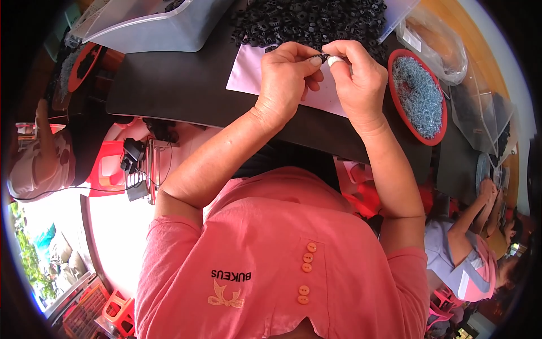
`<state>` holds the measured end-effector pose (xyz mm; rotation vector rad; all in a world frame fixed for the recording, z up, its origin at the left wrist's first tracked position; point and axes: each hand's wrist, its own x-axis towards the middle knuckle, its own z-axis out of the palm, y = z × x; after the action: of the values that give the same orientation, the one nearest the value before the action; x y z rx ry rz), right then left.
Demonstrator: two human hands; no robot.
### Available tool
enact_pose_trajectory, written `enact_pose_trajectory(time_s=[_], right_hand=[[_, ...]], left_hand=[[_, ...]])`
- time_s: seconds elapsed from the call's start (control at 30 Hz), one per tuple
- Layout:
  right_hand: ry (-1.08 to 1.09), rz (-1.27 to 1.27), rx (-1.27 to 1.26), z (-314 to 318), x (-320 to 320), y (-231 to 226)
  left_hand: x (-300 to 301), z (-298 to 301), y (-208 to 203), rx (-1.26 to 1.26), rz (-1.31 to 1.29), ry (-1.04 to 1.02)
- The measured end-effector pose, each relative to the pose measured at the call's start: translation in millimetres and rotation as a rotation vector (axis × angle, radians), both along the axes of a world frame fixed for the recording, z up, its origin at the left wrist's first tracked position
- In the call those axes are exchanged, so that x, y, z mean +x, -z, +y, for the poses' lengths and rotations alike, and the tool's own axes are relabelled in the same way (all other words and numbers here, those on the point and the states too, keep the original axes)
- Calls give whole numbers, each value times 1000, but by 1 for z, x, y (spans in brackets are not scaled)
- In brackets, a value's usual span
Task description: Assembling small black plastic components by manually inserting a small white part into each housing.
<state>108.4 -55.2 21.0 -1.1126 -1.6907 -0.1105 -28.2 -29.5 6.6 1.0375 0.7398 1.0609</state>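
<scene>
My left hand (287, 76) and my right hand (357, 78) meet over the table, both closed in a pinch. Between their fingertips is a small black plastic part (323, 57), mostly covered by the fingers. A white covering wraps the tip of my right thumb. Under my hands lies a pale pink sheet (245, 72). Just beyond them spreads a large heap of small black parts (305, 22). To the right of my right hand stands a red oval tray (440, 121) filled with many tiny silvery metal pieces (416, 93).
A grey translucent bin (164, 35) stands at the back left of the dark table (169, 90). Clear plastic bags (437, 45) and a clear bin (480, 116) are on the right. Other people sit at the far left (42, 152) and lower right (460, 254).
</scene>
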Motion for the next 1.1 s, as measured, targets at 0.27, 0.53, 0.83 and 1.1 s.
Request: enact_pose_trajectory(time_s=[0.27,0.53,0.83,1.1], right_hand=[[-9,-2,35,2,-4,1],[-8,-185,276,11,-7,6],[-18,-87,229,9,-6,10],[8,9,75,1,3,5]], left_hand=[[2,-2,0,9,-26,-36],[9,-4,6,68,-80,-110],[8,-5,2,101,-20,-133],[5,6,0,-136,-197,-18]])
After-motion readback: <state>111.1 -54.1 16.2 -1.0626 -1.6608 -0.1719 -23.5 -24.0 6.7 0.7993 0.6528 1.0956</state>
